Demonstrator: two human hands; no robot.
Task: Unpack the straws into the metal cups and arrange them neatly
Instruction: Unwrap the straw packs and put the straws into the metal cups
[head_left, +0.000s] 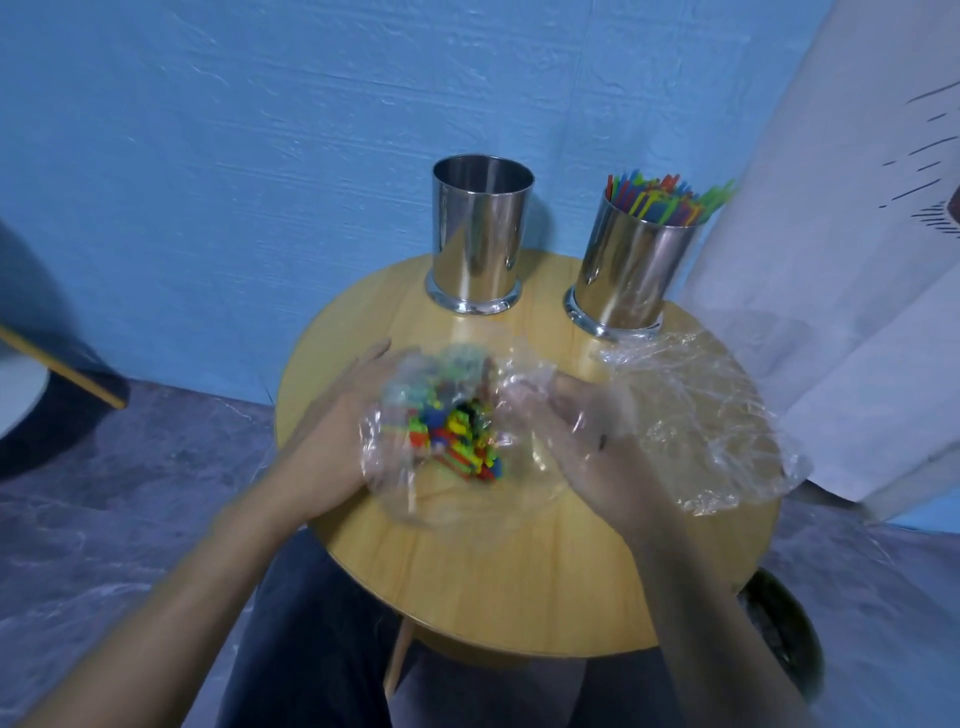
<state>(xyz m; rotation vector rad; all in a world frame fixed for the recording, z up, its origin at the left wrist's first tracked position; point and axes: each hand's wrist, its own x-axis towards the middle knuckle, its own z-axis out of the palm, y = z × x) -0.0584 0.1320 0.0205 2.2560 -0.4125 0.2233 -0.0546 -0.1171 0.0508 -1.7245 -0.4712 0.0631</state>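
Dark trousers (311, 649) fill the near edge of the view, with two bare forearms reaching forward over them to a round wooden bench (519, 582). Above the middle of the bench the left hand (337, 441) cups a bundle (457, 436) of short coloured straws from its left side, fingers curved round it. The bundle sits inside a clear wrap (395, 467), which is crumpled and gaping at the top. The right hand (587, 441) is just right of the bundle, its fingers curled into the wrap's right edge and pinching the film. Motion blur hides the exact lie of the fingertips.

A loose wrap (717, 415) lies flat and wrinkled on the right side of the bench, reaching its right rim. Two metal cups stand upright at the far edge, near each other but apart. The left cup (480, 234) shows its shiny inner wall. The right cup (631, 270) holds upright straws (665, 200) in green, red, blue and yellow, their tips above the rim. Its base is just beyond the loose wrap.

Behind the bench is a blue wall (208, 156). A white cloth (857, 260) hangs at the right, and the floor (104, 493) is grey.
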